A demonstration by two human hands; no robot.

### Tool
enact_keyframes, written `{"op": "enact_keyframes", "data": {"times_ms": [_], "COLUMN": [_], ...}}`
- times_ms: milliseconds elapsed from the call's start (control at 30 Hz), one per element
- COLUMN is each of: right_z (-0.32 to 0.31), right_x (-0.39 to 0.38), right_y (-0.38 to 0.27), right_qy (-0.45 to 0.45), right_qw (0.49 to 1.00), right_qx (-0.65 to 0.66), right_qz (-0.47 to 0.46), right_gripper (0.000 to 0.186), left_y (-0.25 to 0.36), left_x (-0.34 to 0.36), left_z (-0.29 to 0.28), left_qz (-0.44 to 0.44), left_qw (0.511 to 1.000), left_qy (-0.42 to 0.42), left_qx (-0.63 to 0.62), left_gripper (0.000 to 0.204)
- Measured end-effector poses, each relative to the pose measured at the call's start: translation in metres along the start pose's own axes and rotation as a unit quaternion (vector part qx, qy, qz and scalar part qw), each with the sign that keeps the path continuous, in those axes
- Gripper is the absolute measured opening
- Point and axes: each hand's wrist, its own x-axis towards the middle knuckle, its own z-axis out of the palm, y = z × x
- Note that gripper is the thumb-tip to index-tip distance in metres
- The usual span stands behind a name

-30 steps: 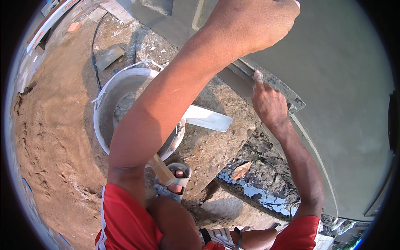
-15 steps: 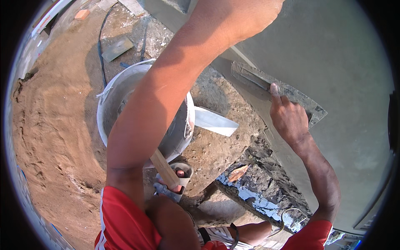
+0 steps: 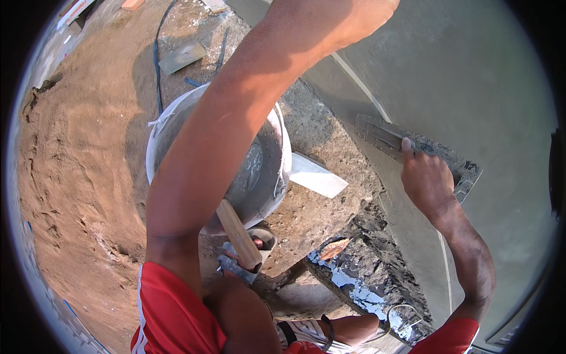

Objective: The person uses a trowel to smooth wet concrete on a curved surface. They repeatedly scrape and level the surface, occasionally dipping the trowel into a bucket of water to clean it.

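In my right hand (image 3: 428,183) is a flat rectangular plastering trowel (image 3: 445,154), its fingers wrapped round the handle and the thumb laid along it. The trowel's blade rests on smooth wet grey cement (image 3: 495,82), across a thin pale strip (image 3: 365,84). My left arm reaches over a white bucket (image 3: 284,177) to the top edge of the view. Only the back part of my left hand (image 3: 365,20) shows; its fingers are out of view, so what it holds or touches is hidden.
The bucket holds some grey slurry, and a wooden handle (image 3: 238,233) leans out beside my foot. A pale flat board piece (image 3: 318,175) lies to its right. Dark rubble with a blue-white patch (image 3: 354,286) borders the cement. A black cable (image 3: 157,53) crosses the sandy ground.
My right hand has drawn the trowel nearer to me over the cement, and more of the pale strip shows. The whole view has shifted slightly. My left arm still reaches over the bucket.
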Motion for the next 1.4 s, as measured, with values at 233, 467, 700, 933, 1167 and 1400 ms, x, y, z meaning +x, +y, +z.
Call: {"op": "enact_keyframes", "data": {"times_ms": [233, 467, 700, 933, 1167, 1400], "right_z": [-0.062, -0.03, -0.061, -0.06, 0.033, 0.007], "right_x": [0.095, 0.085, 0.075, 0.13, 0.011, -0.052], "right_y": [-0.026, -0.025, -0.022, -0.042, 0.008, 0.019], "right_qy": [0.125, 0.089, 0.046, 0.09, -0.092, -0.225], "right_qw": [0.991, 0.996, 0.998, 0.995, 0.995, 0.971], "right_qx": [0.042, 0.027, 0.039, 0.036, -0.034, -0.08], "right_qz": [0.013, -0.014, -0.026, -0.023, -0.006, -0.026], "right_gripper": [0.046, 0.031, 0.03, 0.02, 0.044, 0.045], "left_y": [-0.005, -0.004, -0.021, -0.008, -0.003, 0.012], "left_x": [0.019, 0.011, 0.01, 0.012, -0.005, 0.008], "left_z": [0.014, 0.005, -0.011, -0.006, 0.0, 0.013], "left_qz": [-0.023, -0.027, 0.013, -0.006, 0.01, -0.115], "left_qw": [0.999, 0.999, 0.996, 0.999, 0.996, 0.991], "left_qy": [-0.006, 0.035, -0.031, -0.02, 0.074, 0.02], "left_qx": [-0.024, 0.013, -0.082, -0.043, 0.047, 0.064], "left_gripper": [0.041, 0.04, 0.038, 0.033, 0.035, 0.036]}}
